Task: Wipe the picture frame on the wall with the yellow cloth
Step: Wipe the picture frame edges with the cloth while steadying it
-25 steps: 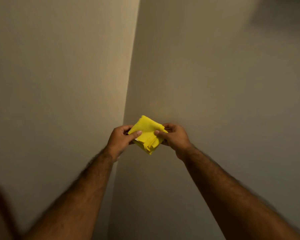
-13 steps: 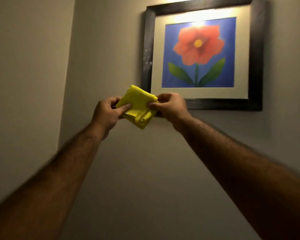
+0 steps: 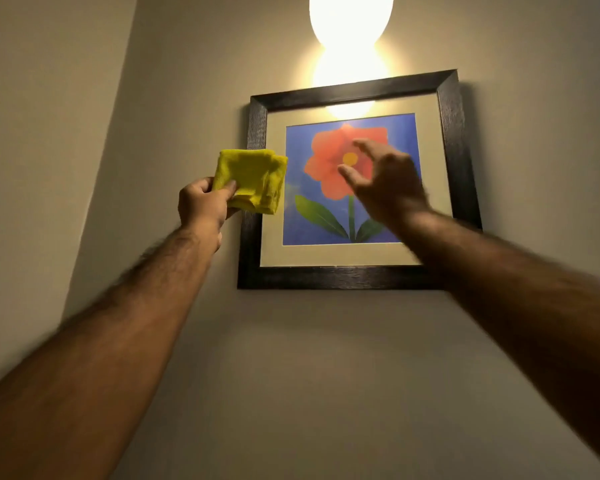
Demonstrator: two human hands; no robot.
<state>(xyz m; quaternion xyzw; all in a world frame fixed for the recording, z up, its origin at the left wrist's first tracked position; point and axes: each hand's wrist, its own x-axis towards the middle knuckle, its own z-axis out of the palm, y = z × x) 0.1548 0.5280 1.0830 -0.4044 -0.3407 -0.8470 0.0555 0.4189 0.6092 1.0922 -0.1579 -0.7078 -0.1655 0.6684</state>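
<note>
A dark wooden picture frame (image 3: 329, 277) hangs on the wall, holding a red flower print on blue behind glass. My left hand (image 3: 203, 204) grips a folded yellow cloth (image 3: 253, 180) raised in front of the frame's left side, covering part of that edge. My right hand (image 3: 387, 180) is open with fingers spread, held in front of the flower print and blurred by motion. Whether the cloth or the right hand touches the frame cannot be told.
A bright wall lamp (image 3: 350, 22) glows just above the frame and reflects in the glass. A wall corner (image 3: 118, 109) runs down to the left of my left hand. Bare wall lies below the frame.
The view has tilted up from the bare corner to the frame and lamp. My right hand let go of the cloth and moved right over the print; my left hand raised the cloth.
</note>
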